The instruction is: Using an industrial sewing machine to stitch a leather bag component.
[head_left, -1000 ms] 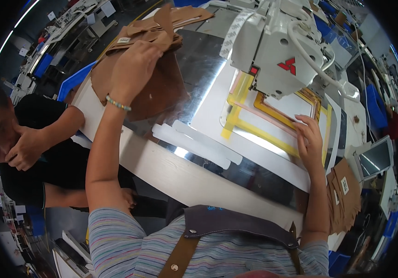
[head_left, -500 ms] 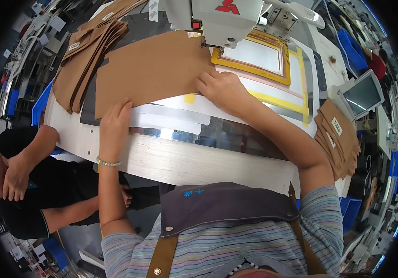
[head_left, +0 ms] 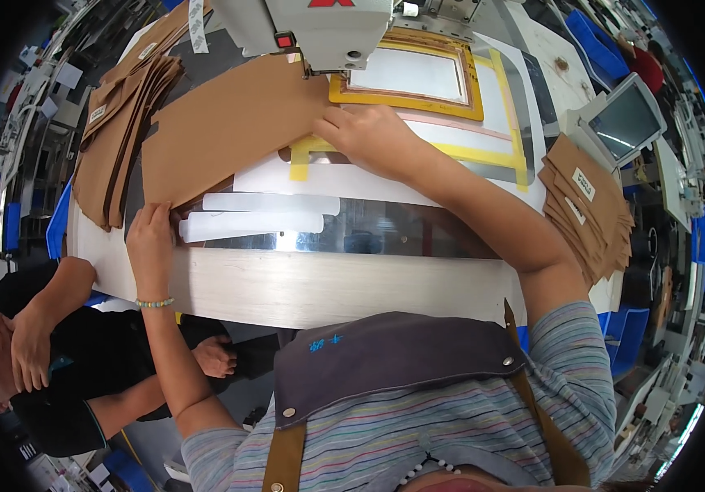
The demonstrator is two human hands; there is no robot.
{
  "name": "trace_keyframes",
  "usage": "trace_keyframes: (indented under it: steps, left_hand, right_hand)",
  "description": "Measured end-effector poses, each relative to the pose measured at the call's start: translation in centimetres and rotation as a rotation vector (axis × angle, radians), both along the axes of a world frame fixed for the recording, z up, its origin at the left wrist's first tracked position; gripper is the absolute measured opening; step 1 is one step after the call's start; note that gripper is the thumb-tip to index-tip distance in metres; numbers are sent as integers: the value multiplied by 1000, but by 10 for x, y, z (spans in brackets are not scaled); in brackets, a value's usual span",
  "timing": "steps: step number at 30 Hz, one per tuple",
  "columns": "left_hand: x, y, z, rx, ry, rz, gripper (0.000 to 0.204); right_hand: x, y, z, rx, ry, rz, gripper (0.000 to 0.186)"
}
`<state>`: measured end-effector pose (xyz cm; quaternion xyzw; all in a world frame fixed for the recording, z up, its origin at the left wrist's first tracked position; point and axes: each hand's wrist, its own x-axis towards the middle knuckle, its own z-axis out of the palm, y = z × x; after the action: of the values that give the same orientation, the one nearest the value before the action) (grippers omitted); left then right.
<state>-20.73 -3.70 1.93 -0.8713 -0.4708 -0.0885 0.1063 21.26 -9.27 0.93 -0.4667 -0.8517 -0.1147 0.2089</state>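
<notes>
A flat brown fabric panel (head_left: 229,123) lies slanted across the work plate, its right end beside the head of a sewing or embroidery machine (head_left: 319,37). My left hand (head_left: 150,250) pinches the panel's near left corner. At the right end, my right hand (head_left: 373,143) has its fingers closed on the near edge, just in front of a yellow frame (head_left: 474,90). Yellow tape (head_left: 300,164) and white strips (head_left: 254,223) show on the plate below the panel.
Brown fabric pieces are stacked at the left (head_left: 114,164) and, with white labels, at the right (head_left: 586,217). A small screen (head_left: 625,119) stands behind the right stack. Another person in black (head_left: 82,344) sits close by my left arm.
The view has shifted. The panel has turned, its right part moving farther from me and baring more yellow tape. My left hand has slid left to the panel's near corner.
</notes>
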Motion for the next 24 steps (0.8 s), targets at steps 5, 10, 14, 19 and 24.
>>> trace_keyframes:
  steps: [5,10,14,19,24]
  left_hand:
    - [1,22,-6,172,-88,-38,26]
    - [22,60,-8,228,-47,-143,26]
    - [72,82,-7,222,-170,-239,17]
    - [154,97,-11,172,-184,-487,13]
    - [225,98,-17,200,-220,-740,19]
  right_hand:
    - [0,3,-2,234,-99,46,17]
    - [20,-8,7,282,-91,-37,12]
    - [65,-34,24,238,-146,-31,12]
    - [130,-84,27,106,-263,-174,10]
    - [192,-110,26,20,-320,-357,7]
